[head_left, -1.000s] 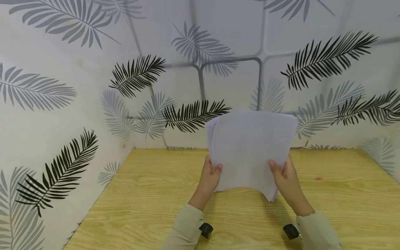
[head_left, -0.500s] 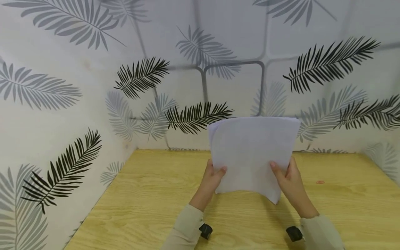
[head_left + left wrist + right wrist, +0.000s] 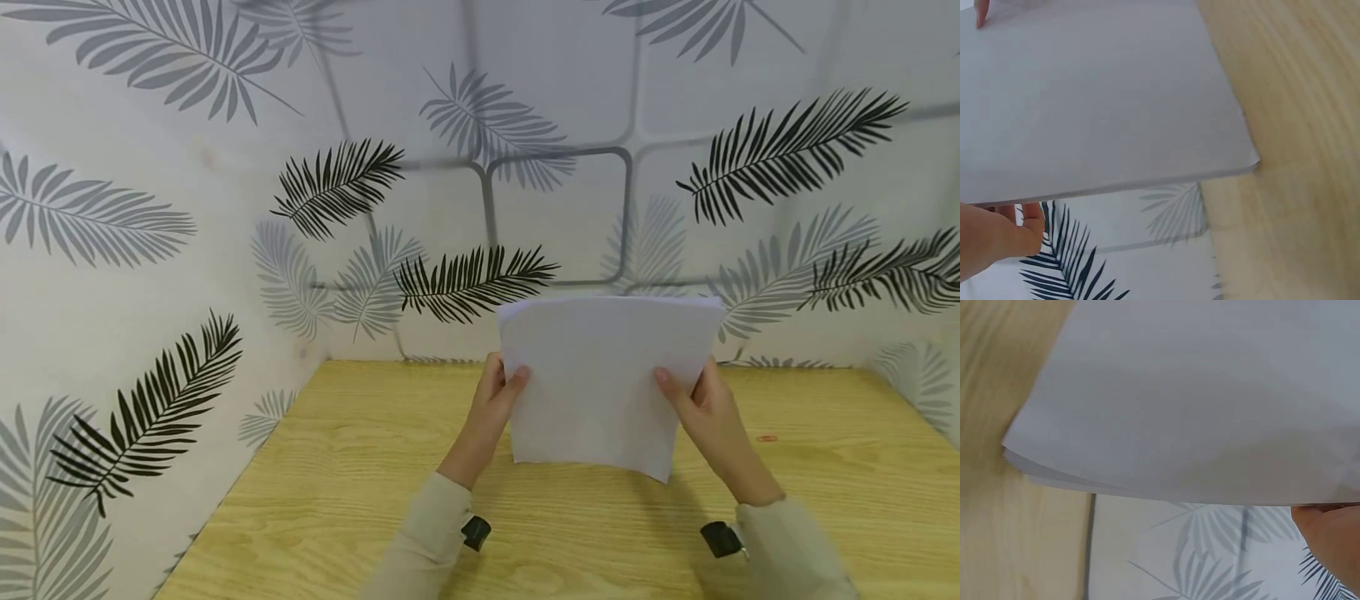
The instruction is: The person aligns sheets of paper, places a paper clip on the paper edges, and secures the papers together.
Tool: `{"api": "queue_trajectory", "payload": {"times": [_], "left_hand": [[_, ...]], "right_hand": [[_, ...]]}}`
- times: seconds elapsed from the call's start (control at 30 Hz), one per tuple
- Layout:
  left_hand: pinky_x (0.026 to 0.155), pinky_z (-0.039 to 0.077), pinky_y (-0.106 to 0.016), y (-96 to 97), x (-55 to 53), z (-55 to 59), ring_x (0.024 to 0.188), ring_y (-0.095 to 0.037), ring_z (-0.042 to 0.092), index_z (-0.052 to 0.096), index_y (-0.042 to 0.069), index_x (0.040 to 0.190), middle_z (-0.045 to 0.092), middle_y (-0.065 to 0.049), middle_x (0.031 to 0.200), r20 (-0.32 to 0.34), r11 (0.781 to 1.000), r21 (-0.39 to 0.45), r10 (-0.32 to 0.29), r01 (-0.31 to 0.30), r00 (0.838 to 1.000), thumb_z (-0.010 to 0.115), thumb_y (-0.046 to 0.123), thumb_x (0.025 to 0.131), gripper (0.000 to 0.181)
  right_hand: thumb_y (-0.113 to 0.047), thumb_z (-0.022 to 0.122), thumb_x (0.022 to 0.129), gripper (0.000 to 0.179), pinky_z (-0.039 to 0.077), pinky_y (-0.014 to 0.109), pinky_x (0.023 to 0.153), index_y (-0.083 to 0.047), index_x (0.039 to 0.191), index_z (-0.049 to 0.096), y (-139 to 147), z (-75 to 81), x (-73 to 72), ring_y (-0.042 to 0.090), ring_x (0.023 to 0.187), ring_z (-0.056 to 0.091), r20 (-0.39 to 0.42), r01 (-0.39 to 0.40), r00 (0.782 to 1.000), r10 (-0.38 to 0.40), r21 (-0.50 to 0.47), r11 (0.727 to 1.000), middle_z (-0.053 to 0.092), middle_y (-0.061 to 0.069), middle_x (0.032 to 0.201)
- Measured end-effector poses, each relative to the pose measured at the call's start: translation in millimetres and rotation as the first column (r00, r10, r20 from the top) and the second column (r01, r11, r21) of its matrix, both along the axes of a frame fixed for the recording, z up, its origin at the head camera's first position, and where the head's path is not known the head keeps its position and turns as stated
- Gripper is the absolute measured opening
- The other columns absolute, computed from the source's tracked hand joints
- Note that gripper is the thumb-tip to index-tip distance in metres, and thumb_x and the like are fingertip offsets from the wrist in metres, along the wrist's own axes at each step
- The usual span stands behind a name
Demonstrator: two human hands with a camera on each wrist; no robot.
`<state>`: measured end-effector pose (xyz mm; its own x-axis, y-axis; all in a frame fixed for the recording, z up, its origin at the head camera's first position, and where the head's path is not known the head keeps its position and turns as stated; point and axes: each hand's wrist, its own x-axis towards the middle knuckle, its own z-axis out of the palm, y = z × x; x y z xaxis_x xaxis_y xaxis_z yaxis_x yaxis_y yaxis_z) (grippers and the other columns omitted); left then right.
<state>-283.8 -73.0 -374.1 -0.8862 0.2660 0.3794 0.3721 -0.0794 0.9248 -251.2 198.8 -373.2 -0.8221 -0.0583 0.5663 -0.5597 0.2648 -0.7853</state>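
Observation:
A stack of white paper sheets [image 3: 592, 383] is held upright above the table, facing me, its lower edge slightly curved. My left hand [image 3: 491, 404] grips the stack's left edge, thumb on the near face and fingers behind. On the opposite edge my right hand [image 3: 708, 417] holds it the same way. In the right wrist view the lower corner of the paper stack [image 3: 1166, 406] shows several sheets slightly fanned apart. The left wrist view shows the paper's edge [image 3: 1110, 100] more even, with part of the left hand [image 3: 997, 234] beside it.
The wooden table [image 3: 337, 483] reaches back to a wall covering [image 3: 555, 217] with a feather-leaf print. A small red paper clip [image 3: 767, 438] lies on the table to the right of my right hand. A black wrist device [image 3: 722, 540] sits by the right sleeve.
The stack's top edge has come down a little and its lower edge looks more even. Both hands have moved higher along the side edges and slightly apart. The paper clip stays put.

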Motion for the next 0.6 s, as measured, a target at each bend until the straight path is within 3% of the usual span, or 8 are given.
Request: {"api": "queue_trajectory", "payload": {"times": [0.1,0.3,0.4,0.5,0.6], "left_hand": [[0.089,0.044,-0.037,-2.5,-3.1,9.0,0.106,-0.02,0.053,0.041,0.003,0.117,0.051,-0.013,0.12,-0.092,0.999,0.023,-0.026,0.028,0.995,0.043,0.022,0.104,0.023],[0.086,0.044,-0.034,-2.5,-10.8,17.7,0.097,-0.016,0.055,0.05,0.0,0.118,0.057,-0.011,0.11,-0.221,0.999,0.045,0.016,-0.006,0.975,0.041,0.023,0.104,0.029],[0.088,0.043,-0.035,-1.4,-10.7,20.3,0.099,-0.018,0.055,0.051,0.001,0.121,0.058,-0.008,0.11,-0.251,0.997,0.073,0.016,0.003,0.968,0.039,0.025,0.105,0.032],[0.091,0.042,-0.041,0.8,-9.8,22.1,0.104,-0.027,0.054,0.049,0.0,0.127,0.056,-0.016,0.115,-0.268,0.996,0.085,0.021,0.002,0.963,0.035,0.028,0.106,0.038],[0.1,0.037,-0.041,3.7,-8.4,22.9,0.117,-0.027,0.048,0.045,-0.002,0.135,0.05,-0.022,0.127,-0.234,0.995,0.094,0.057,-0.035,0.971,0.031,0.029,0.107,0.044]], "right_hand": [[-0.011,0.049,0.101,0.031,0.05,0.02,0.076,-0.009,0.131,0.038,-0.4,8.7,0.5,0.005,0.097,0.059,-0.008,0.018,1.0,-0.018,0.009,1.0,0.053,-0.004,0.114],[-0.009,0.047,0.101,0.023,0.049,0.02,0.075,-0.01,0.125,0.049,-4.4,22.7,0.5,0.009,0.091,0.061,-0.051,0.019,0.998,-0.024,-0.093,0.995,0.058,-0.002,0.108],[-0.008,0.047,0.101,0.019,0.049,0.019,0.074,-0.006,0.119,0.054,-6.6,25.8,-1.2,0.009,0.088,0.062,-0.084,0.034,0.995,-0.048,-0.159,0.987,0.061,-0.001,0.103],[-0.007,0.048,0.101,0.017,0.049,0.019,0.073,-0.002,0.114,0.057,-9.0,27.5,-2.8,0.01,0.086,0.062,-0.112,0.045,0.991,-0.07,-0.211,0.976,0.063,0.0,0.1],[-0.009,0.047,0.101,0.017,0.048,0.019,0.072,-0.002,0.112,0.058,-11.1,27.8,-3.0,0.01,0.085,0.062,-0.117,0.066,0.989,-0.094,-0.225,0.972,0.064,-0.002,0.098]]}}
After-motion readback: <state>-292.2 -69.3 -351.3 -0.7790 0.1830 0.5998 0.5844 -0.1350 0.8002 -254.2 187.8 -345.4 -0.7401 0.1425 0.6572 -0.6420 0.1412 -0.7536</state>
